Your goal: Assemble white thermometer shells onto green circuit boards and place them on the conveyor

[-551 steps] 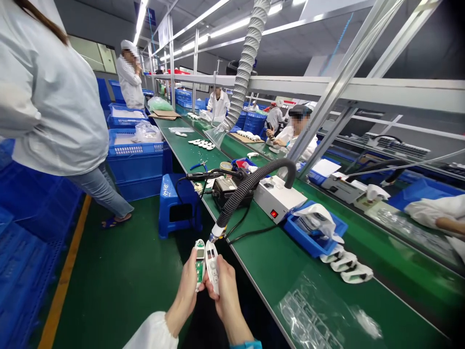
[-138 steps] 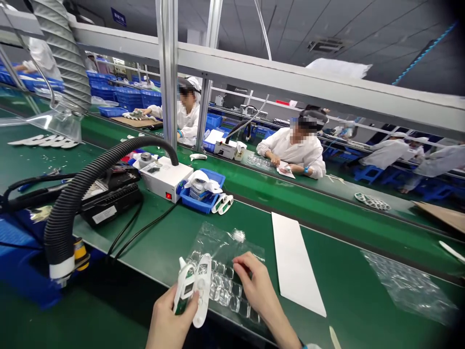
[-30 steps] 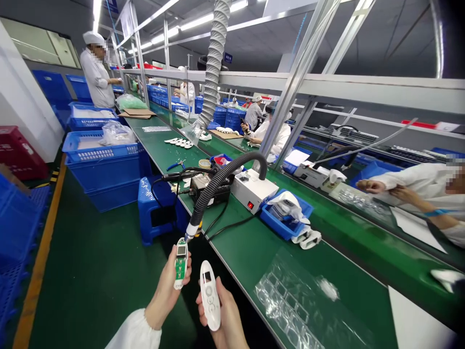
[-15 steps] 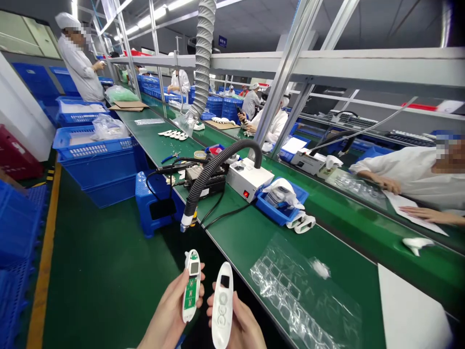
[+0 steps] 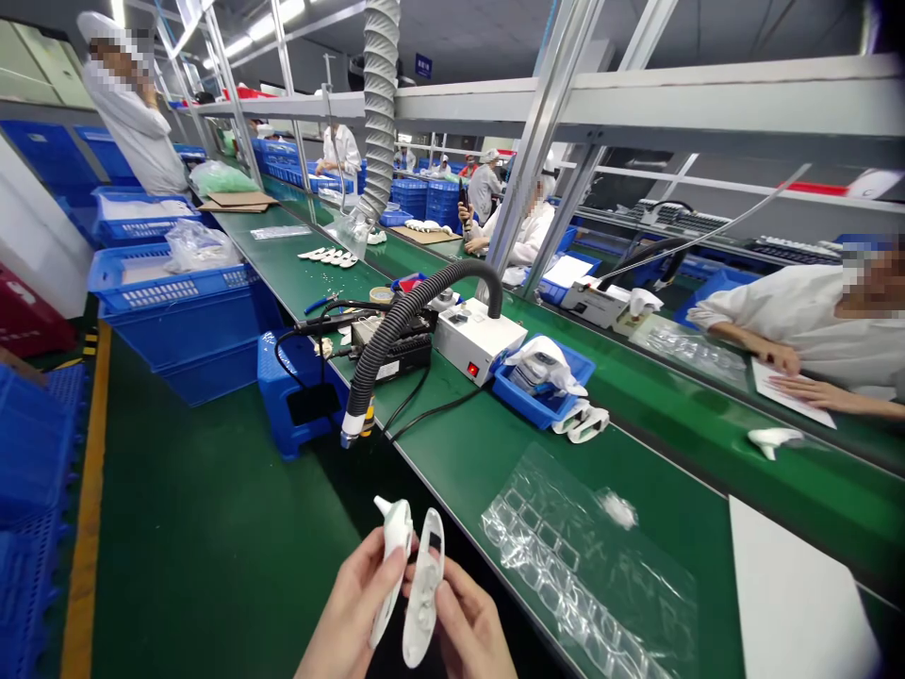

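At the bottom centre, in front of the bench edge, my left hand (image 5: 357, 599) is closed on a white housing half (image 5: 394, 566) with a pointed tip at its top. Its circuit board side is turned out of sight. Close on the right, my right hand (image 5: 470, 618) grips a slim white cover (image 5: 424, 594), its hollow inner face and window opening showing. The two parts are side by side with a narrow gap near their tops.
A black hose (image 5: 396, 339) arches from a white box (image 5: 479, 339) above the green bench (image 5: 452, 453). Nearby are a blue bin (image 5: 541, 396), clear plastic trays (image 5: 558, 566) and a white sheet (image 5: 792, 594). A person's hands (image 5: 798, 372) rest across the conveyor.
Both white parts have been rotated in my hands: the circuit board has turned out of sight and the cover now shows its inner side. They are closer together.
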### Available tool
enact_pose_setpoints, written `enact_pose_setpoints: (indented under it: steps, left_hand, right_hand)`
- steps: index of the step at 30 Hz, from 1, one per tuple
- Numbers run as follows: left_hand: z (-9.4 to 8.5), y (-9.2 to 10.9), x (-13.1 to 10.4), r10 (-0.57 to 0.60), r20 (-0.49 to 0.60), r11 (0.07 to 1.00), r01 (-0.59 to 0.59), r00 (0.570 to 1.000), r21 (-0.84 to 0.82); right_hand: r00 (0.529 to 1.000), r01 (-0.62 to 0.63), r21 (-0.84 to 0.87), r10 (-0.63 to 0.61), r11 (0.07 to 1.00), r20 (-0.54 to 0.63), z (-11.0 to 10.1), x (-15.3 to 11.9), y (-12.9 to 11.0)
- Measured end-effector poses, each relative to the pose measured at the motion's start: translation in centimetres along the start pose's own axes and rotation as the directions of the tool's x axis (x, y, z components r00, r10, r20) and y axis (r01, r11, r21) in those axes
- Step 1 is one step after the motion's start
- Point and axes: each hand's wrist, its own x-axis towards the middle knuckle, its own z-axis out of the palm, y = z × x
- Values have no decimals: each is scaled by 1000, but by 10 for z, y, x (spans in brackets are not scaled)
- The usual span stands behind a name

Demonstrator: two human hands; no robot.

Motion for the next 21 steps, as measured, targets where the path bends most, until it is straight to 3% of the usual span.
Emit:
enact_pose_setpoints:
  steps: [4, 7, 11, 17, 21]
  left_hand:
    - [3, -8, 3, 140, 129, 974, -160, 982, 159]
    - [4, -16, 7, 196, 161, 948, -228, 967, 220]
    - [3, -24, 11, 194, 146, 948, -223, 970, 226]
    - [2, -32, 14, 121, 255, 955, -183, 959, 233]
    - [10, -33, 10, 106, 237, 944, -172, 966, 280]
  right_hand:
    - [986, 132, -189, -148, 973, -74, 1, 1, 4]
    - [980, 139, -258, -171, 956, -106, 3, 1, 7]
    - [971, 153, -306, -199, 940, -128, 1, 0, 7]
    - [967, 179, -361, -232, 915, -108, -4, -5, 9]
    - [965, 203, -415, -253, 887, -68, -11, -8, 5]
